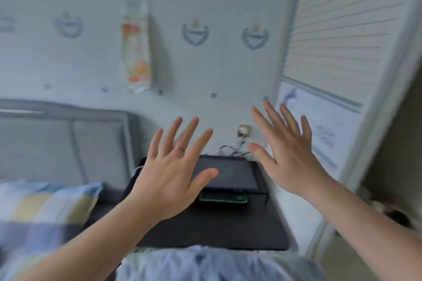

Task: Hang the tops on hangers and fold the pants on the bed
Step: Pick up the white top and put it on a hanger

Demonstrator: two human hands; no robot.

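Note:
Both my hands are raised in front of me with the fingers spread and nothing in them. My left hand (170, 173), with a ring on one finger, hovers over a black bedside table (205, 226). My right hand (287, 155) is held up a little higher, near the wardrobe door (342, 52). The bed shows at the left by its grey headboard (57, 143) and a checked pillow (43, 207). A pale blue cloth (205, 264) lies blurred at the bottom edge. No tops, pants or hangers can be made out.
On the bedside table lie a dark tablet (230, 173) on a stand and a green-edged device (223, 198) under it. Cables run up to a wall socket (243, 130). A printed pouch (136, 45) hangs on the patterned wall. Floor shows at the far right.

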